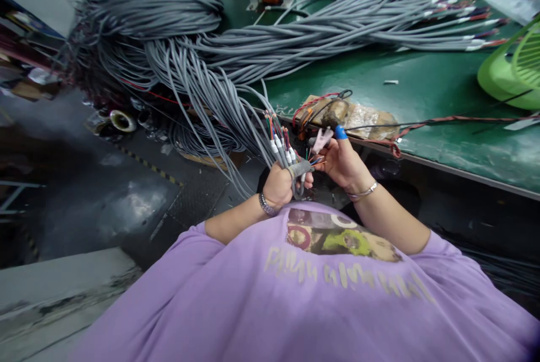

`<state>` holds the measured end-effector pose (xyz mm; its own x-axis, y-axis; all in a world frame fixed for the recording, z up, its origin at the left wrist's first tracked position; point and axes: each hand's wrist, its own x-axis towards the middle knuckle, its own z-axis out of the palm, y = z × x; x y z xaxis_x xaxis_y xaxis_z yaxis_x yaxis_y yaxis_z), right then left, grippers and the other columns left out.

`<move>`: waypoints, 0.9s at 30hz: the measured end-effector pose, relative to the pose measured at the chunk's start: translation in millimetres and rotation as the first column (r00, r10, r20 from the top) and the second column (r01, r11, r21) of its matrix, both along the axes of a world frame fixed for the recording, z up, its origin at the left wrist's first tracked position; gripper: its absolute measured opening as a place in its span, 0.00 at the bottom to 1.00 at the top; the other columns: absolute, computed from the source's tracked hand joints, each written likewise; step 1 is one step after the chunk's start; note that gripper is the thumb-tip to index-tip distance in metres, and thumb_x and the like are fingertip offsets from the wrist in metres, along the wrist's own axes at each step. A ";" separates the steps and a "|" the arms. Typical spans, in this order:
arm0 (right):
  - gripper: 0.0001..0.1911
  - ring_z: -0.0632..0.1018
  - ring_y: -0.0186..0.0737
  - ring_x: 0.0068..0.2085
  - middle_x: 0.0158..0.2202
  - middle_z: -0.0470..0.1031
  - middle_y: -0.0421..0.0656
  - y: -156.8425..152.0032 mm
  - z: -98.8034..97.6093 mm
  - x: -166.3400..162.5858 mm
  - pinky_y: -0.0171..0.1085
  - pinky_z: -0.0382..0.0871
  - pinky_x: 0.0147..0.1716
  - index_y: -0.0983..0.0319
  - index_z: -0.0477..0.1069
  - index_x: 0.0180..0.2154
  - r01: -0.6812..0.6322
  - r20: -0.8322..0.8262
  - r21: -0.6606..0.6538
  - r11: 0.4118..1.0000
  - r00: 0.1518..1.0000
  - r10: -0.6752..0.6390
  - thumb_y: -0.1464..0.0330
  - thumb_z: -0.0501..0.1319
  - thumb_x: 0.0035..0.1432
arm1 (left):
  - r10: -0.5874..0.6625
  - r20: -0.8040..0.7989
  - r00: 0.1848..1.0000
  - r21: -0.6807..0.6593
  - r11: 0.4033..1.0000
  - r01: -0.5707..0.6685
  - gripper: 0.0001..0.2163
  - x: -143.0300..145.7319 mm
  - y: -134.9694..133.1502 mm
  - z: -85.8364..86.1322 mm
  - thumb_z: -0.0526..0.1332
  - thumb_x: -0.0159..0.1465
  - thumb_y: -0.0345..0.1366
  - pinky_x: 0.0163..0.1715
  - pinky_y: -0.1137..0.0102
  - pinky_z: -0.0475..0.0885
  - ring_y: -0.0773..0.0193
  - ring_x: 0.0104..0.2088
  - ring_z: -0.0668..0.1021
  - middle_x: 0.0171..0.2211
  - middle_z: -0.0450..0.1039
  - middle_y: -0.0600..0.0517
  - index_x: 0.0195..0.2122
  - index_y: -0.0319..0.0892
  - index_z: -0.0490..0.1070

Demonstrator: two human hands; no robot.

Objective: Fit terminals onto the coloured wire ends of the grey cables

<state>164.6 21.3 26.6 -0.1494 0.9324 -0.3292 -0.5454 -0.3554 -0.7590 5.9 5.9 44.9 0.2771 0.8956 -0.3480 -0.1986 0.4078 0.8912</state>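
We see the left hand (pixel 278 185) at the centre of the frame, curled firmly round a bunch of grey cables (pixel 277 148), whose white-banded ends and thin coloured wires stand up above the fist. Just beside it, the right hand (pixel 343 166) reaches in with its thumb raised and a blue cover (pixel 341 132) on the thumb tip. Its fingertips are at the loose orange and blue wires (pixel 317 161), though we cannot tell whether they pinch them. Next to that thumb we make out a pale pink clip (pixel 323 140), near a tape-wrapped brown block (pixel 367 118) on the edge of the green bench (pixel 442 86).

Across the top of the frame we find a long bundle of grey cables (pixel 295 41) on the bench, with a thick heap of cable (pixel 160 8) at upper left and a lime-green basket (pixel 491 72) at the right edge.
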 end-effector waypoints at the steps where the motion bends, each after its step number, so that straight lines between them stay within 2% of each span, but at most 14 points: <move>1: 0.34 0.71 0.33 0.24 0.28 0.74 0.41 -2.2 -0.3 1.3 0.34 0.68 0.24 0.59 0.73 0.33 -0.031 -0.013 0.001 1.000 0.999 0.031 0.35 0.62 0.46 | 0.001 0.000 1.000 -0.001 1.000 -0.001 0.17 0.6 0.3 -0.9 0.71 0.48 0.45 0.17 0.75 0.65 0.70 0.17 0.73 0.19 0.73 0.55 0.29 0.40 0.69; 4: 0.30 0.72 0.32 0.25 0.27 0.75 0.40 -11.1 -3.5 5.9 0.33 0.69 0.25 0.60 0.73 0.31 -0.148 0.000 0.019 0.989 0.989 0.148 0.42 0.72 0.40 | -0.005 -0.018 1.000 -0.006 1.000 0.005 0.17 1.8 0.8 -4.8 0.71 0.48 0.46 0.18 0.75 0.66 0.69 0.18 0.74 0.19 0.73 0.54 0.28 0.40 0.69; 6: 0.28 0.72 0.32 0.25 0.27 0.75 0.39 -16.7 -5.6 7.3 0.33 0.69 0.25 0.61 0.73 0.30 -0.171 0.045 0.035 0.985 0.985 0.169 0.47 0.76 0.37 | 0.005 -0.033 0.999 0.001 1.000 -0.005 0.17 1.9 0.3 -7.8 0.72 0.48 0.46 0.17 0.75 0.65 0.69 0.18 0.74 0.19 0.74 0.54 0.28 0.40 0.70; 11: 0.22 0.68 0.28 0.21 0.20 0.69 0.34 -23.7 -6.0 -1.1 0.31 0.64 0.23 0.62 0.70 0.27 -0.055 0.126 0.111 0.992 0.991 0.041 0.57 0.77 0.41 | 0.003 -0.058 0.998 0.055 0.999 0.000 0.15 1.1 -2.1 -13.0 0.72 0.50 0.44 0.16 0.76 0.64 0.69 0.17 0.75 0.19 0.74 0.54 0.28 0.39 0.70; 17: 0.20 0.74 0.35 0.19 0.19 0.73 0.37 -26.3 -3.0 -11.1 0.34 0.60 0.21 0.61 0.67 0.30 -0.103 0.143 0.204 0.974 0.987 0.075 0.57 0.74 0.48 | -0.136 -0.146 0.980 0.060 0.987 0.146 0.16 -2.5 -3.0 -12.5 0.72 0.51 0.45 0.17 0.76 0.65 0.67 0.18 0.76 0.19 0.75 0.51 0.24 0.38 0.71; 20: 0.19 0.72 0.33 0.19 0.17 0.70 0.35 -25.8 -4.6 -12.3 0.33 0.59 0.21 0.61 0.67 0.28 -0.069 0.145 0.200 0.977 0.989 0.040 0.58 0.74 0.48 | -0.096 -0.140 0.986 0.060 0.993 0.105 0.17 -2.5 -3.7 -11.6 0.72 0.50 0.47 0.17 0.76 0.64 0.68 0.17 0.76 0.19 0.75 0.51 0.24 0.38 0.72; 24: 0.18 0.67 0.28 0.19 0.18 0.68 0.34 -25.6 -8.7 -14.0 0.31 0.58 0.21 0.62 0.69 0.26 0.048 0.155 0.161 0.986 0.985 -0.074 0.61 0.76 0.43 | -0.025 -0.114 0.993 0.059 0.998 0.032 0.17 -1.4 -4.1 -11.8 0.71 0.51 0.48 0.16 0.76 0.62 0.68 0.18 0.76 0.19 0.75 0.51 0.24 0.38 0.72; 27: 0.18 0.68 0.29 0.20 0.18 0.67 0.34 -27.1 -10.8 -15.3 0.32 0.60 0.22 0.62 0.68 0.26 0.042 0.122 0.136 0.990 0.991 -0.058 0.61 0.75 0.45 | -0.009 -0.100 0.995 0.061 0.998 0.015 0.17 -1.4 -3.7 -13.3 0.72 0.51 0.48 0.16 0.76 0.61 0.69 0.18 0.76 0.19 0.75 0.51 0.23 0.38 0.72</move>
<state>149.4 -5.8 15.8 -0.0668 0.9743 -0.2152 -0.4575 -0.2216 -0.8612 4.5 2.2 31.5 0.2544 0.9132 -0.3184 -0.1033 0.3530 0.9299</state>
